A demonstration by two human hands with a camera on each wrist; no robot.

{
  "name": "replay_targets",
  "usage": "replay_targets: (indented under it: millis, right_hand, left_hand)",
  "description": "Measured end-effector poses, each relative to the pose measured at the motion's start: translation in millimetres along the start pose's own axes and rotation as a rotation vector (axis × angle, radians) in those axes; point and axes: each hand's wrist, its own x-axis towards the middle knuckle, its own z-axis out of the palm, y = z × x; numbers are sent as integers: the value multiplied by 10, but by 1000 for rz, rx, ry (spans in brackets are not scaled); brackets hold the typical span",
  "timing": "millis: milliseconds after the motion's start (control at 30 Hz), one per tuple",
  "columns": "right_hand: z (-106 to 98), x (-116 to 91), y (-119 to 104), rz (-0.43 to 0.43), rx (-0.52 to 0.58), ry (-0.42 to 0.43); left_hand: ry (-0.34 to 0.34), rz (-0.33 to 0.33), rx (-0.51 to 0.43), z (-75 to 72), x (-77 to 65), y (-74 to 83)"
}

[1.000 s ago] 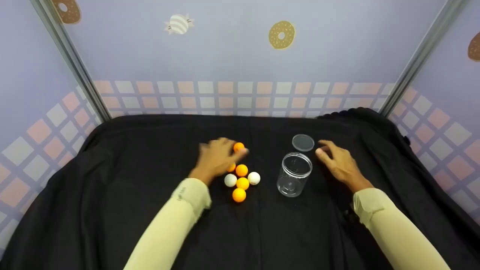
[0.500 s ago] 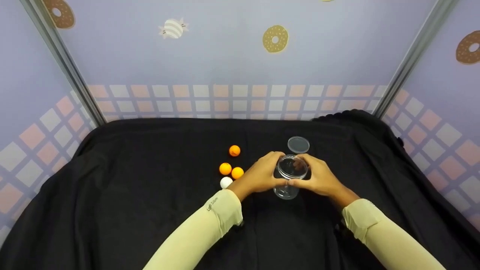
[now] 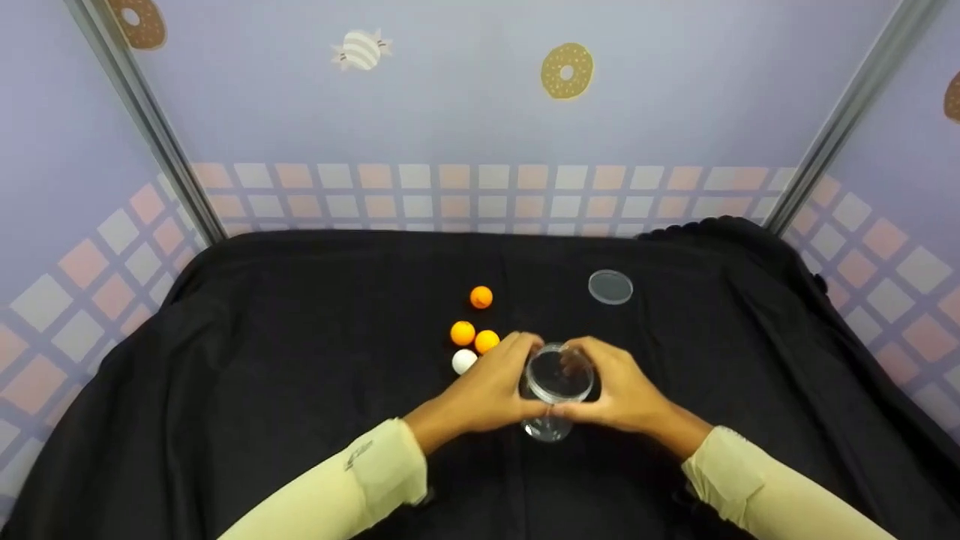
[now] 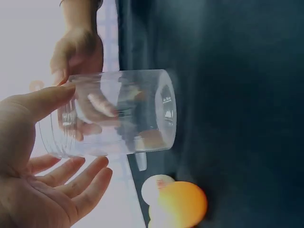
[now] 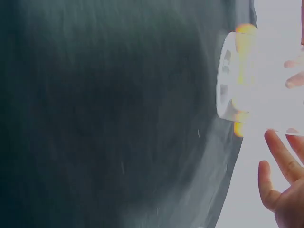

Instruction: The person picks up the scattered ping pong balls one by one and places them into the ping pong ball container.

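A clear plastic jar (image 3: 559, 379) with a threaded rim stands between my two hands, its mouth open and nothing inside. My left hand (image 3: 487, 386) grips it near the rim from the left, and my right hand (image 3: 626, 390) holds it from the right, the two thumbs meeting at the front. In the left wrist view, my left thumb and fingers lie around the neck of the jar (image 4: 128, 114), and its base is close to the black cloth. In the right wrist view, glare washes out most of the jar (image 5: 228, 85).
Left of the jar lie orange balls (image 3: 463, 333) and a white ball (image 3: 464, 361); my left hand and forearm hide others from the head camera. A round clear lid (image 3: 610, 287) lies behind the jar on the black cloth (image 3: 337, 300). Patterned walls enclose the table.
My left hand came from over the balls and my right from beside the lid, and both took hold of the jar. The jar has since moved left and towards me.
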Motion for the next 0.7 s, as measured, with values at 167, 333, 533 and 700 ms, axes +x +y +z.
replay_targets:
  millis: [167, 333, 533, 700]
  right_hand:
    - [112, -16, -67, -25, 26, -5]
    - [150, -41, -53, -41, 28, 20]
    - [179, -62, -32, -48, 22, 42]
    - [197, -53, -31, -51, 18, 53]
  left_hand:
    - [-5, -37, -6, 3, -170, -10]
    - [3, -38, 4, 35, -211, -16]
    - [35, -16, 19, 74, -237, -41]
    - [57, -4, 15, 93, -253, -70]
